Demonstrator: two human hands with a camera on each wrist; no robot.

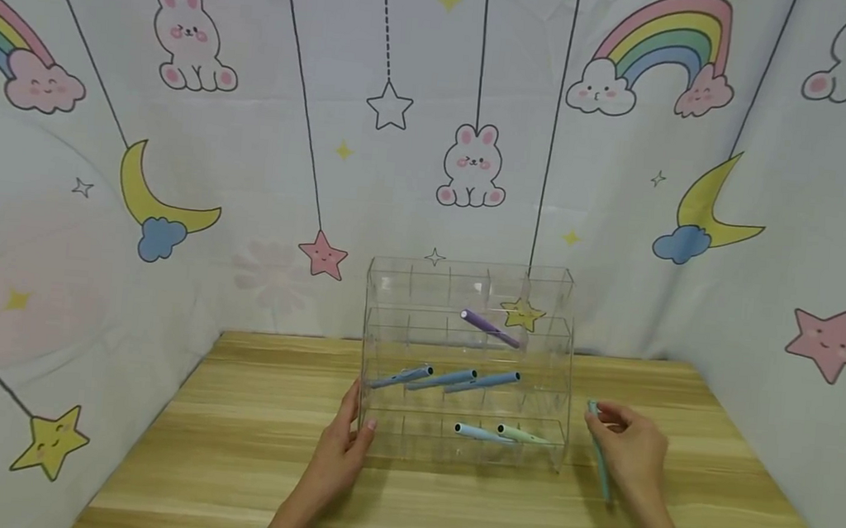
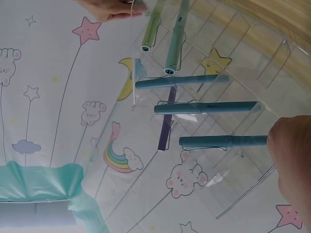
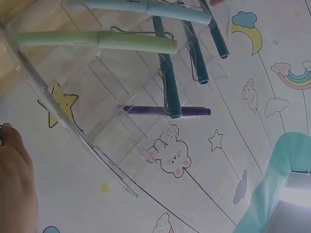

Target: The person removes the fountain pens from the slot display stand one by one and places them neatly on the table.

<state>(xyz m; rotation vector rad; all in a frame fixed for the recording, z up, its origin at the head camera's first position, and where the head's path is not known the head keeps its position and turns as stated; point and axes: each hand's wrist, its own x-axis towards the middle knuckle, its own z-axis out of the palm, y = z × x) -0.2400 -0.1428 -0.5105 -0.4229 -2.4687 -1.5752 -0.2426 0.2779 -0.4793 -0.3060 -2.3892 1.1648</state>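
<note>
A clear acrylic organizer with tiered compartments stands on the wooden table. It holds a purple pen up high, three blue pens in the middle row, and a light blue pen and a green pen in the lowest row. My left hand rests with straight fingers against the organizer's left side. My right hand grips a teal pen just right of the organizer. The left wrist view shows the blue pens and purple pen through the acrylic. The right wrist view shows the green pen.
Cartoon-printed fabric with rabbits, rainbows, moons and stars closes in the table at the back and on both sides. Bare wood lies in front of the organizer and to its left and right.
</note>
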